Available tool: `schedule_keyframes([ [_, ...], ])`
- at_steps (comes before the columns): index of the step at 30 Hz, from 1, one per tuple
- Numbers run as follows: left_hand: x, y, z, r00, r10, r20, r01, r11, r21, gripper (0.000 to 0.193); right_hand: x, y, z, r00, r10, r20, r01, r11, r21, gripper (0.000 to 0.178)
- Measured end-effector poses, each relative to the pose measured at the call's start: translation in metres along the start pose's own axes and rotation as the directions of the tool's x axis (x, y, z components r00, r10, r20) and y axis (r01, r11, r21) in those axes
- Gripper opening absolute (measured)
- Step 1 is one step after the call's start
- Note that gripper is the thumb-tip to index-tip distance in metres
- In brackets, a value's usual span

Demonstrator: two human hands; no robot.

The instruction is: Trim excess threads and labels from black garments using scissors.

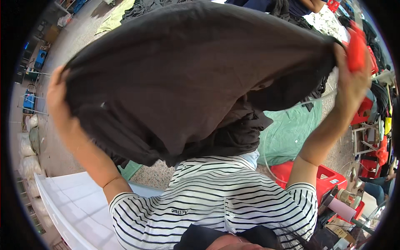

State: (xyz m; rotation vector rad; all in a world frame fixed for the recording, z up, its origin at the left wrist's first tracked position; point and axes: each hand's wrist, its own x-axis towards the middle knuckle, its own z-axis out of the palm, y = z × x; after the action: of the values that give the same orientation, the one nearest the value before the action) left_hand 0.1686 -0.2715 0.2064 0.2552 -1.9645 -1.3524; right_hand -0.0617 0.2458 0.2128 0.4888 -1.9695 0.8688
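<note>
A large piece of dark brown-black cloth [179, 71], which looks like a garment, is spread wide in front of me at chest height. My left hand [59, 93] grips its left edge, fingers curled over the fabric. On the far right, my right hand [352, 81] is closed at the cloth's other edge and also has a red tool [356, 48] in it, blurred by motion. A thin pale tube [310, 101] runs from near that hand down past the cloth. Folds of the same dark fabric hang toward my lap.
Green sheeting [287, 133] lies on the speckled floor beyond me. To my right stand a red plastic stool [329, 179] and a pink cone of thread [342, 209]. A white panel [79, 204] is at my left. Other people and dark cloth piles are at the back.
</note>
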Motion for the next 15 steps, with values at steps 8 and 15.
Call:
schedule_keyframes([
  [8, -0.032, -0.159, 0.163, 0.944, 0.295, 0.145, -0.293, 0.556, 0.778, 0.032, -0.104, 0.078, 0.126, 0.862, 0.294, 0.412, -0.315, 0.949, -0.019, 0.050],
  [15, -0.084, -0.080, 0.304, 0.817, 0.407, 0.408, -0.466, 0.883, 0.053, 0.012, -0.171, 0.050, 0.058, 0.750, 0.347, 0.563, -0.346, 0.931, -0.113, 0.050],
])
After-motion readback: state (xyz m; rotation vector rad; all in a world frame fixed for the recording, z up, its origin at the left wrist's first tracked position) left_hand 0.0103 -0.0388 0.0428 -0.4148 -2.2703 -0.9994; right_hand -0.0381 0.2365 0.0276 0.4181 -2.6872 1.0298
